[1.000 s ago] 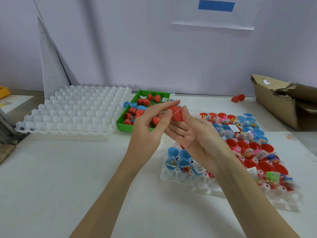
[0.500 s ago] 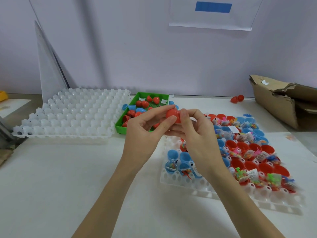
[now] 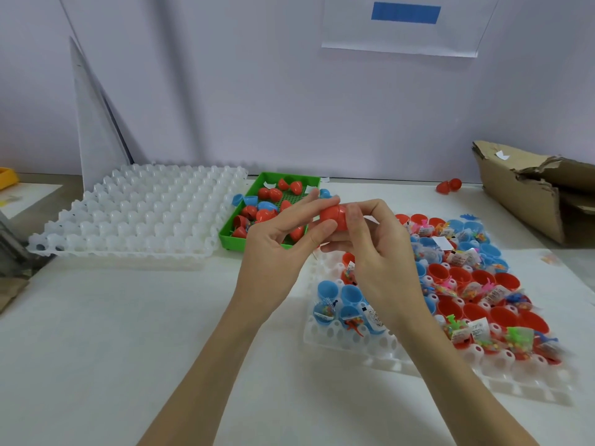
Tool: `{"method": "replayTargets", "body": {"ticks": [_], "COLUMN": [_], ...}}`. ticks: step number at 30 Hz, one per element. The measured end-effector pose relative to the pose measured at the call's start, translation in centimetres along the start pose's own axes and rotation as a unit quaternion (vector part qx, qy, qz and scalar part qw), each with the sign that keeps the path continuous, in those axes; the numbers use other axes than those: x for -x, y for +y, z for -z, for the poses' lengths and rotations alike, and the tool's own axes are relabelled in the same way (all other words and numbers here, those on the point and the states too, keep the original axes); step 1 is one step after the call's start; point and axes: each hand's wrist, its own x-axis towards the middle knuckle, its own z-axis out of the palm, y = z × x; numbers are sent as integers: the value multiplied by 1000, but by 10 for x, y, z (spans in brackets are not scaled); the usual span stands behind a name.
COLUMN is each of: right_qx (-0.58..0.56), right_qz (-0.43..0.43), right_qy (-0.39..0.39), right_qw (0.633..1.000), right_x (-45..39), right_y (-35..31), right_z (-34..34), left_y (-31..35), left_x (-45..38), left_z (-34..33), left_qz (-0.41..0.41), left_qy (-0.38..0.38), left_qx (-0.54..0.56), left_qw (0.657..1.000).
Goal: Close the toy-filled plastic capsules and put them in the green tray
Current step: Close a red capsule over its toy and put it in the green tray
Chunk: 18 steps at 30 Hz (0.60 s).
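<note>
Over the white table point(image 3: 112, 333) — both hands, left point(image 3: 277, 252) and right point(image 3: 380, 252), pinch one red capsule point(image 3: 333, 215).

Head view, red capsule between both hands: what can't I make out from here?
- Red capsule: its seam is covered by the left hand and right hand, so whether it is fully snapped shut cannot be told.
- Its contents: hidden by the opaque shell.
- Green tray: near right corner is behind the left hand.
- White holder tray: its middle is hidden by the right forearm.
</note>
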Motion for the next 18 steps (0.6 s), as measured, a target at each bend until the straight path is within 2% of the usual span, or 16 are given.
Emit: {"method": "replayTargets", "body": {"ticks": [9,14,18], "right_qx": [66,11,10], "right_qz": [13,-5,2], "right_qy": [18,39,30], "right_qw": [998,999,999], "right_x": [0,3,3], "right_y": [3,2,0], "right_z": [1,-3,-3], "left_y": [-4,-5,0], "left_x": [3,5,2], "left_z": [-7,-12,-6], "left_qz": [13,-11,-3], "left_qy": [-8,46,26], "left_qx": [-3,-4,19], "left_qw": [1000,999,999]}}
